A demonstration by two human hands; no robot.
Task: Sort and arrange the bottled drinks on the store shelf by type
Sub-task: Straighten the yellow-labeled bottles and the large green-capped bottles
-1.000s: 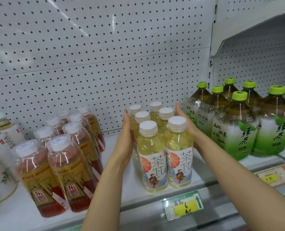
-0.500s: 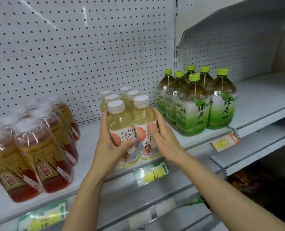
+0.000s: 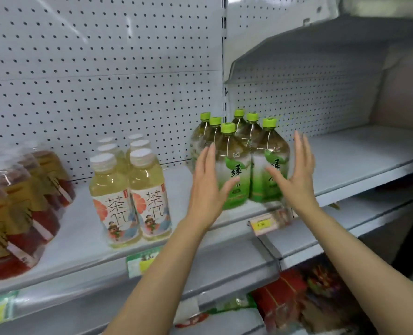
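Several green-capped green tea bottles (image 3: 234, 165) stand in a tight cluster on the grey shelf (image 3: 345, 165). My left hand (image 3: 206, 187) is spread open just left of the cluster, its thumb in front of the front bottle. My right hand (image 3: 295, 172) is spread open at the cluster's right side, thumb across the right front bottle. Neither hand grips anything. To the left stands a block of pale yellow tea bottles with white caps (image 3: 130, 189). Further left are red-amber bottles (image 3: 19, 209) in shiny wrap.
White pegboard (image 3: 104, 81) backs the shelf. The shelf is bare to the right of the green bottles. Yellow price tags (image 3: 263, 223) hang on the front rail. Red packaged goods (image 3: 297, 298) sit on the shelf below.
Both hands have let go of the pale yellow bottles and moved right to either side of the green tea cluster. The view has swung to the right.
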